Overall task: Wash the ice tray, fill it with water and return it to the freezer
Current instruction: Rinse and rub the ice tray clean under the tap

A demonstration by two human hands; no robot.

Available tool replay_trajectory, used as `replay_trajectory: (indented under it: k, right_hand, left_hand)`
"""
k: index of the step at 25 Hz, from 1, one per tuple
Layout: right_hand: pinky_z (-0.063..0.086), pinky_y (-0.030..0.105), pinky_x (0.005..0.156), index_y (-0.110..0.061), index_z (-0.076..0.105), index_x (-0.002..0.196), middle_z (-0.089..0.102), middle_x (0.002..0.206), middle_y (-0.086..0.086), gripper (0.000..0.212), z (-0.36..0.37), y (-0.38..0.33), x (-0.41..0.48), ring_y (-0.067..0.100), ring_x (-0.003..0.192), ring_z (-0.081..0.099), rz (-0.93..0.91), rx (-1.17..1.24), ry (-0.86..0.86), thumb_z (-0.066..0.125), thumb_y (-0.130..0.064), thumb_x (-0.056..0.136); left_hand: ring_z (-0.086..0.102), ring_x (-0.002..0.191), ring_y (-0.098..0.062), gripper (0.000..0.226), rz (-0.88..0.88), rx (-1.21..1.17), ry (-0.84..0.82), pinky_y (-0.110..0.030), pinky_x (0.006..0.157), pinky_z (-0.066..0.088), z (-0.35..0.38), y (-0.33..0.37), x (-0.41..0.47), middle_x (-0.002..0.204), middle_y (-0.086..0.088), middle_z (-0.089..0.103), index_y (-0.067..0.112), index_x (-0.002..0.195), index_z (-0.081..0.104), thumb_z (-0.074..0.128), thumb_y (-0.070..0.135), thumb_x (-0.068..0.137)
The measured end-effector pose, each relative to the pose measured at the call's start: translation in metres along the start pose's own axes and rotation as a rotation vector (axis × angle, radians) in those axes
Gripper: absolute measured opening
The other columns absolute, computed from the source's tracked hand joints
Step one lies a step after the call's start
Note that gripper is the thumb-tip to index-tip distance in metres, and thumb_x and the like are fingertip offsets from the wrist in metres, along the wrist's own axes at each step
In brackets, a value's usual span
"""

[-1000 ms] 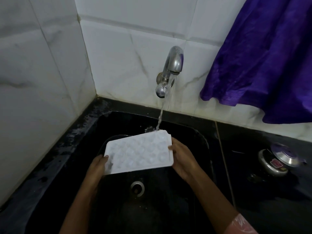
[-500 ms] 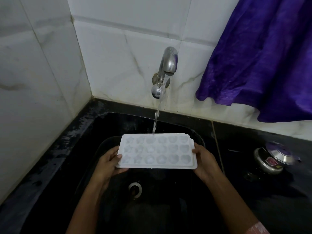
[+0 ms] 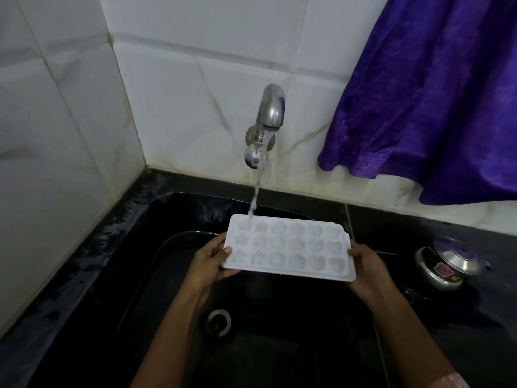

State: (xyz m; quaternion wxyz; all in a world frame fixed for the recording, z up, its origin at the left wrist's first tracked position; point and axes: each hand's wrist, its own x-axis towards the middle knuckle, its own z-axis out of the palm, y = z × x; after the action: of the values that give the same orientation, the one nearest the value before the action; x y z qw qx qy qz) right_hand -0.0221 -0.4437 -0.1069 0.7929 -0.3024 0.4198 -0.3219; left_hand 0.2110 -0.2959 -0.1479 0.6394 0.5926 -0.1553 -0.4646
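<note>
A white ice tray (image 3: 288, 247) with star, flower and heart cavities faces up, nearly level, over the black sink (image 3: 173, 219). My left hand (image 3: 208, 261) grips its left short edge, thumb on top. At the right short edge my right hand (image 3: 366, 271) holds it the same way. Water runs from the steel tap (image 3: 270, 116) and lands in the tray's far left corner cavity.
The sink drain (image 3: 219, 322) lies below the tray. A steel pot with a lid (image 3: 447, 264) sits on the black counter at right. A purple cloth (image 3: 436, 88) hangs over the tiled wall at upper right. White tiled walls meet in the corner at left.
The tray was tilted with its underside up a second ago; it has been turned face up and levelled, then shifted right so the stream hits its far left corner.
</note>
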Motion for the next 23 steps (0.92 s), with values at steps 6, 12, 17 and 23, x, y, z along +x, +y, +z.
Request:
replay_trajectory:
  k: [6,12,17,23]
  right_hand:
    - [0.059,0.042,0.06,-0.008,0.059,0.11,0.068,0.103,0.018,0.052,0.001,-0.01,0.005,0.037,0.096,0.062,-0.009,0.038,0.015,0.041,-0.001,0.062]
    - [0.051,0.049,0.082,-0.009,0.057,0.115,0.06,0.119,0.019,0.044,0.031,0.001,0.015,0.039,0.109,0.056,0.02,0.022,0.007,0.037,0.001,0.077]
    - [0.055,0.044,0.074,-0.009,0.061,0.107,0.065,0.108,0.017,0.038,0.064,0.023,0.023,0.035,0.097,0.061,0.05,0.003,-0.065,0.031,0.0,0.085]
    - [0.05,0.048,0.083,-0.003,0.058,0.114,0.06,0.118,0.022,0.039,0.107,0.048,0.036,0.038,0.1,0.059,0.056,-0.023,-0.113,0.032,0.001,0.085]
  left_hand:
    - [0.061,0.107,-0.028,0.035,-0.047,-0.147,-0.13,-0.04,0.077,0.056,0.02,0.009,0.005,0.12,-0.004,0.061,0.027,0.13,0.048,0.037,0.014,0.099]
    - [0.063,0.1,-0.023,0.031,0.006,-0.254,-0.08,-0.033,0.067,0.059,-0.001,0.013,0.008,0.115,-0.001,0.062,0.027,0.123,0.049,0.031,0.015,0.101]
    - [0.06,0.102,-0.018,0.035,0.069,-0.207,0.031,-0.032,0.069,0.058,-0.034,0.019,0.007,0.116,-0.001,0.061,0.02,0.13,0.046,0.028,0.013,0.101]
    - [0.05,0.115,-0.026,0.039,0.088,-0.215,0.19,-0.043,0.089,0.042,-0.076,0.031,0.009,0.123,-0.008,0.053,0.014,0.138,0.04,0.026,0.011,0.102]
